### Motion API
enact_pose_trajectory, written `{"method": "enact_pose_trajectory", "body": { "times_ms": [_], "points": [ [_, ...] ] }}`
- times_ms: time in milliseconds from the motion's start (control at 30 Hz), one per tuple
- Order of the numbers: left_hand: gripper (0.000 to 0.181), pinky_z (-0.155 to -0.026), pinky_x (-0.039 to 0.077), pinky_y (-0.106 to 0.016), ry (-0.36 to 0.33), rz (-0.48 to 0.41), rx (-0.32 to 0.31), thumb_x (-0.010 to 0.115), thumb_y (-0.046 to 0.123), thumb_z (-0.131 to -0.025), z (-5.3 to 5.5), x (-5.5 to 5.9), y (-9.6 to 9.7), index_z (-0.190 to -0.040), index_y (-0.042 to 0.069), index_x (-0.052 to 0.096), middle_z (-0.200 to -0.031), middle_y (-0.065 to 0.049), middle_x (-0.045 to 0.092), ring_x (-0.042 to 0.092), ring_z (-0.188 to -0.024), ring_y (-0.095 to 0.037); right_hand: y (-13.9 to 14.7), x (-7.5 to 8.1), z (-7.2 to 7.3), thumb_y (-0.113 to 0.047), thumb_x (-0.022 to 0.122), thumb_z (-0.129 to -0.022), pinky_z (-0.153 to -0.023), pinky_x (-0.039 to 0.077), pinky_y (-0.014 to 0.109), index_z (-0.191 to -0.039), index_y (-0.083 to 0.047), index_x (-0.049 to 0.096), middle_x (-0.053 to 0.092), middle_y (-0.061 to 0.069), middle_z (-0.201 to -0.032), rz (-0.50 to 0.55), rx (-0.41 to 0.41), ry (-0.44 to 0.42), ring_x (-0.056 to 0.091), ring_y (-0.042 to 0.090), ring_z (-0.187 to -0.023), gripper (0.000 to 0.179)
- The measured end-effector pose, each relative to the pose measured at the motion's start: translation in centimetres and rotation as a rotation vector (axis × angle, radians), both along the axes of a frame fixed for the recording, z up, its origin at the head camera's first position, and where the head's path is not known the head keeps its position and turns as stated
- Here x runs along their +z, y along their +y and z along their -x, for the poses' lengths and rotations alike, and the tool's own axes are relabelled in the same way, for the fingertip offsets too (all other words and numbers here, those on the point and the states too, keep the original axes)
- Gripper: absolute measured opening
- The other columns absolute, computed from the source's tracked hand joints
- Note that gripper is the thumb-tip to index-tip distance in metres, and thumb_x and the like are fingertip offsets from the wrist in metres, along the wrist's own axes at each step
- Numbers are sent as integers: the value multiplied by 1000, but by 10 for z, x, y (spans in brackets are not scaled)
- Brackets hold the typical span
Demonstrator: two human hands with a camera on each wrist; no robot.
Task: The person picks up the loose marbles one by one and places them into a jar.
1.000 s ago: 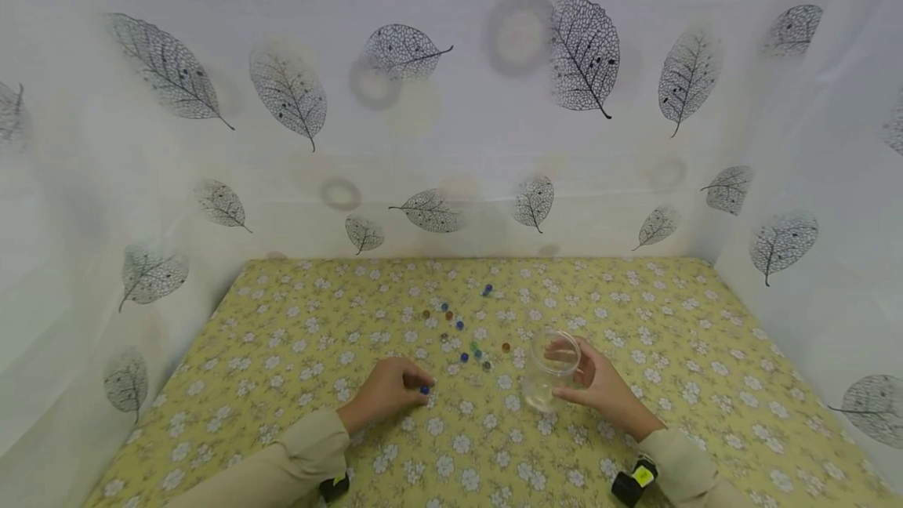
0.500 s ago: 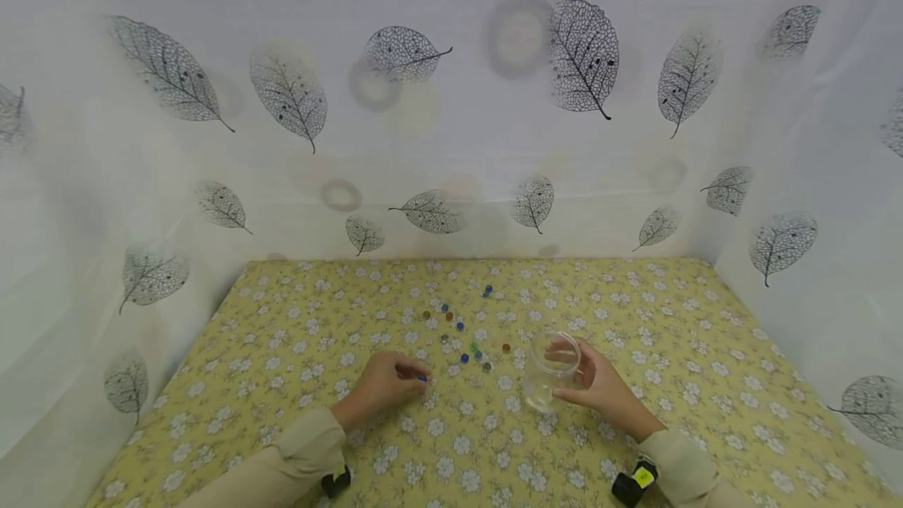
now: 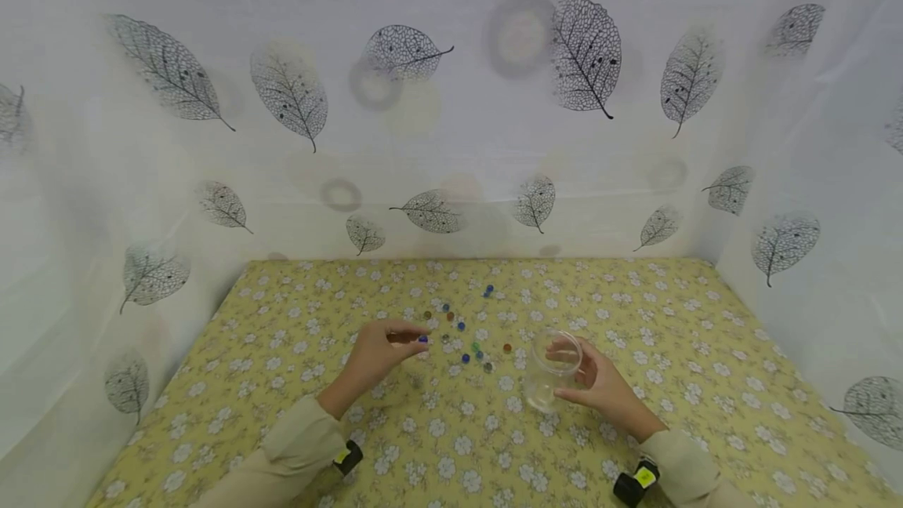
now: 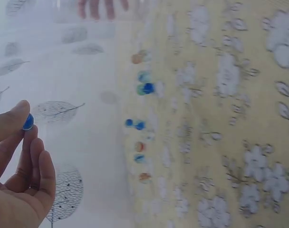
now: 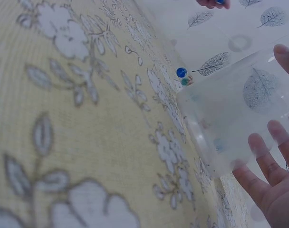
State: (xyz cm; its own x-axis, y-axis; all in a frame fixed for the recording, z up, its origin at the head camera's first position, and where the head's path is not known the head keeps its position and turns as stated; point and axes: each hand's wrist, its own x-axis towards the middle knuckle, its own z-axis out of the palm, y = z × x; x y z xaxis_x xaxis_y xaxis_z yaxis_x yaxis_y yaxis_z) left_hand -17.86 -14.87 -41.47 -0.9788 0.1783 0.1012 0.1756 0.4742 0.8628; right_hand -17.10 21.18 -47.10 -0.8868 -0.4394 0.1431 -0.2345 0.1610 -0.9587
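Between thumb and index finger, my left hand [image 3: 374, 353] pinches a dark blue marble [image 4: 28, 122], raised above the cloth. The same hand [image 4: 23, 175] shows in the left wrist view with its other fingers loosely bent. My right hand [image 3: 603, 389] grips a clear glass jar [image 3: 543, 390] from its right side, thumb in front and fingers behind. The jar [image 5: 220, 114] stands upright with its mouth up, and no marbles show inside it. Several loose marbles lie between the hands, among them a blue marble [image 3: 466, 358] and an orange marble [image 3: 507, 348].
A yellow floral cloth [image 3: 282, 351] covers the table. Farther back lie a pair of blue marbles [image 3: 490, 289] and a brown marble [image 3: 427, 314]. White leaf-print curtains [image 3: 451, 139] enclose the back and both sides.
My left hand has lifted the blue marble off the cloth and moved it up and away from me. The right hand and the jar have stayed in place.
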Motion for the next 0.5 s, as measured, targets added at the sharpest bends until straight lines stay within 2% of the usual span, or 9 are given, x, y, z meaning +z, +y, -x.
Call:
{"method": "enact_pose_trajectory", "body": {
  "times_ms": [233,500],
  "points": [
    [25,-72,55,-21,114,-12,-41,74,16,-79,-3,15,12,-103,11,73,-102,-6,70,67,-90,-19,0,1,0,-1,66,-85,-92,43,9,-140,1,32,40,29,-137,-6,-7,-29,50,-5,-115,65],
    [22,-76,56,-28,217,-43,-90,74,15,-79,-3,30,40,-102,15,74,-101,-2,71,66,-90,-20,0,0,0,-1,66,-85,-92,42,9,-140,2,32,43,22,-135,-4,-1,-16,50,-5,-116,65]
  ]
}}
